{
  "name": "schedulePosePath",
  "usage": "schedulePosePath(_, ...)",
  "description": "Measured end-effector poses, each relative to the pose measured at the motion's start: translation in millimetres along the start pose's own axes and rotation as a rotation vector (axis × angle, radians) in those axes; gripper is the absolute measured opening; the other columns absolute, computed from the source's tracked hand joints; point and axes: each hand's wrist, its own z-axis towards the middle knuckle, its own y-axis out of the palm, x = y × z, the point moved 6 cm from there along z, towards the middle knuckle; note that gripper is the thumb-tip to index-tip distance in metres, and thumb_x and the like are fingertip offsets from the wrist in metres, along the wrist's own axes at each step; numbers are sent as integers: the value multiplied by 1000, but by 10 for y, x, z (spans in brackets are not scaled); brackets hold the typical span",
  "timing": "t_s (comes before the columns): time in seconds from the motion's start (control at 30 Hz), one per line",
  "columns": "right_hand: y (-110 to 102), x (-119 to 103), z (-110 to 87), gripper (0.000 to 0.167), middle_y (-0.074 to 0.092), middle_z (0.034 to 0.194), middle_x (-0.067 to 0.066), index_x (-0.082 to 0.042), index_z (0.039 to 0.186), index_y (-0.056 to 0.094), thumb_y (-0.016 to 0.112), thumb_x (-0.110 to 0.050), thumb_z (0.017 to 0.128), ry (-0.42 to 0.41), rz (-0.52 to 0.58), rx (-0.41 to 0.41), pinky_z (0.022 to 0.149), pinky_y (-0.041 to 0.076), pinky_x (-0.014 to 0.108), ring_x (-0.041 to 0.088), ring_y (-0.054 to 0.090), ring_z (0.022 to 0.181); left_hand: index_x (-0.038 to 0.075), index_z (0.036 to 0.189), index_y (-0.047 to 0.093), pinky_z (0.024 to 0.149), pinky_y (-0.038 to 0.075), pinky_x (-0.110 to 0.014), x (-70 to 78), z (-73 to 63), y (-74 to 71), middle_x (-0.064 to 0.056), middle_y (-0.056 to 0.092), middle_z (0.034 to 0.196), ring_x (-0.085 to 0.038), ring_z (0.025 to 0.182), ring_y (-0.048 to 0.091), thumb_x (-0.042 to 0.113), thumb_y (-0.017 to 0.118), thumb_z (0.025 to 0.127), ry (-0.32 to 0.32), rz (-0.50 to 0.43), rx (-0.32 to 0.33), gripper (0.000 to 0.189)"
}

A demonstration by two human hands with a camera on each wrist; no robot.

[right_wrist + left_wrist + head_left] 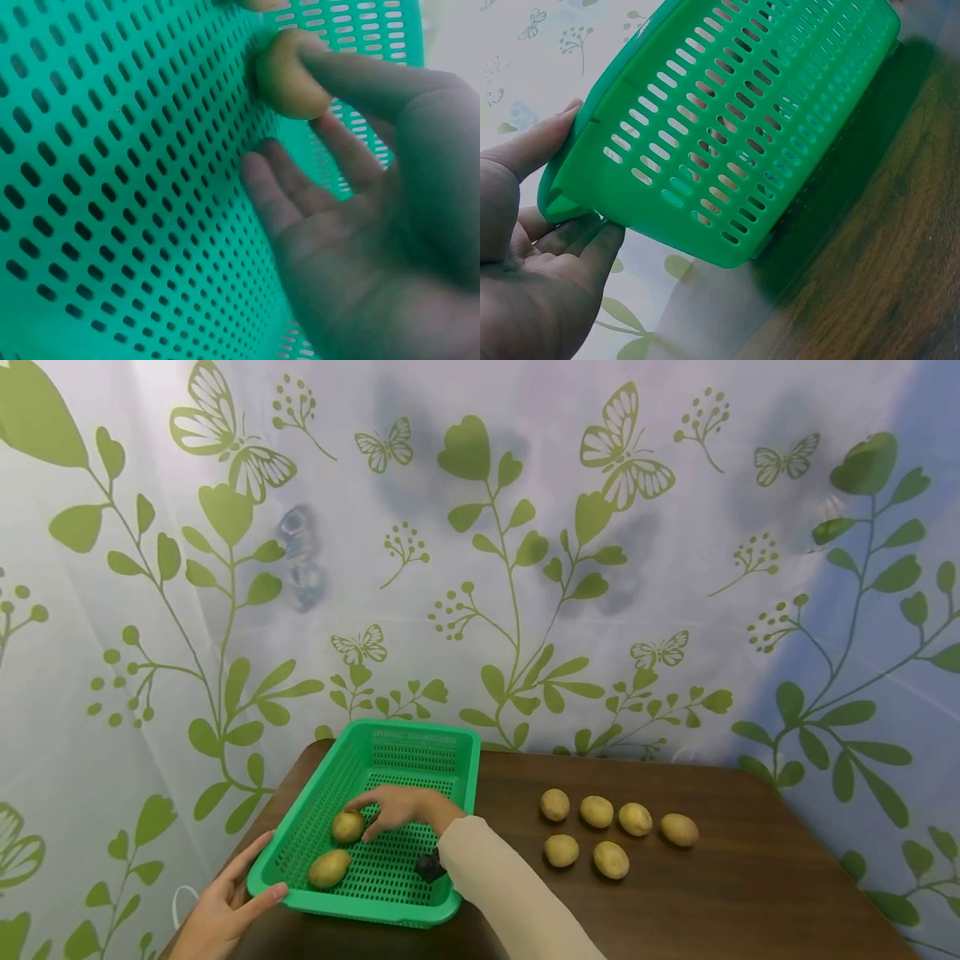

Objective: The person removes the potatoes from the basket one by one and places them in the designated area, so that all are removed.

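Observation:
A green plastic basket (471, 777) with slotted walls stands at the left of the table. My left hand (217, 906) grips its near left corner; in the left wrist view the thumb lies over the rim and the other fingers curl beneath. Inside the basket, my right hand (402, 804) holds a yellow-brown potato (347, 827) between thumb and finger, low near the left wall. The right wrist view shows the thumb across this potato (289, 82), with the other fingers spread away from it. Another potato (328, 869) lies nearer the front of the basket.
Several loose potatoes (597, 812) lie in two uneven rows on the dark wooden table (720, 893), right of the basket. A curtain (480, 568) printed with green leaves and butterflies hangs behind the table. A small black device (430, 866) sits at my right wrist.

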Motion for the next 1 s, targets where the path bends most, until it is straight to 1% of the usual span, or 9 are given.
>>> schedulePosePath(0.1, 27, 19, 10, 65, 48, 154, 0, -17, 155, 50, 78, -10, 96, -29, -35, -35, 101, 48, 24, 17, 45, 140, -3, 163, 19, 86, 59, -26, 0, 7, 6, -8, 43, 143, 1, 115, 60, 2, 62, 104, -3, 1, 0, 73)
schedulePosePath(0.27, 50, -22, 10, 55, 46, 152, 1, -14, 148, 51, 74, -11, 99, -77, -79, -40, 100, 47, 20, 15, 48, 137, -5, 162, 18, 86, 59, -26, -25, 10, 4, 1, 49, 140, -1, 114, 61, 0, 61, 104, 15, -19, -7, 73)
schedulePosePath(0.33, 55, -51, 13, 47, 47, 150, 1, -14, 142, 53, 73, -11, 99, -94, -95, -29, 101, 47, 20, 15, 49, 136, -5, 162, 18, 86, 59, -26, -36, 16, -2, 10, 50, 136, 0, 114, 61, 0, 61, 104, 17, -27, -8, 73)
schedulePosePath(0.47, 68, -111, 43, 35, 52, 145, 1, -14, 132, 55, 71, -17, 101, -136, -215, 4, 99, 47, 19, 12, 52, 131, -5, 163, 18, 86, 58, -25, -43, 21, -8, 21, 50, 134, 3, 114, 59, 1, 62, 103, 5, -43, 4, 74)
schedulePosePath(0.57, 86, -148, 77, 29, 56, 138, -2, -16, 127, 56, 71, -22, 102, -156, -322, 35, 95, 46, 17, 9, 56, 121, -6, 162, 17, 86, 58, -25, -45, 17, -7, 29, 51, 133, 4, 114, 59, -1, 63, 102, 16, -70, 7, 76)
schedulePosePath(0.63, 98, -167, 99, 30, 57, 133, -3, -16, 127, 56, 71, -23, 102, -157, -348, 46, 94, 46, 17, 8, 57, 116, -8, 162, 16, 86, 59, -25, -44, 15, -2, 30, 51, 133, 4, 115, 59, -3, 63, 102, 26, -93, 1, 76)
schedulePosePath(0.7, 116, -194, 121, 37, 58, 131, -2, -15, 134, 56, 71, -22, 101, -167, -375, 39, 94, 46, 17, 8, 58, 114, -8, 162, 15, 86, 59, -25, -44, 8, 2, 29, 52, 133, 4, 115, 59, -4, 62, 102, 34, -110, -5, 76)
schedulePosePath(0.83, 150, -244, 140, 45, 58, 133, 1, -15, 145, 56, 70, -20, 102, -202, -433, -8, 96, 45, 16, 8, 58, 116, -9, 162, 14, 87, 58, -25, -41, 3, 2, 28, 52, 135, 3, 116, 59, -5, 61, 102, 41, -124, -13, 76)
schedulePosePath(1.0, 167, -235, 123, 37, 59, 135, -3, -20, 137, 59, 70, -19, 102, -180, -413, -42, 90, 47, 17, 5, 58, 111, -8, 162, 14, 86, 59, -26, -36, 8, -1, 29, 52, 134, 2, 116, 59, -3, 62, 102, 32, -101, -12, 76)
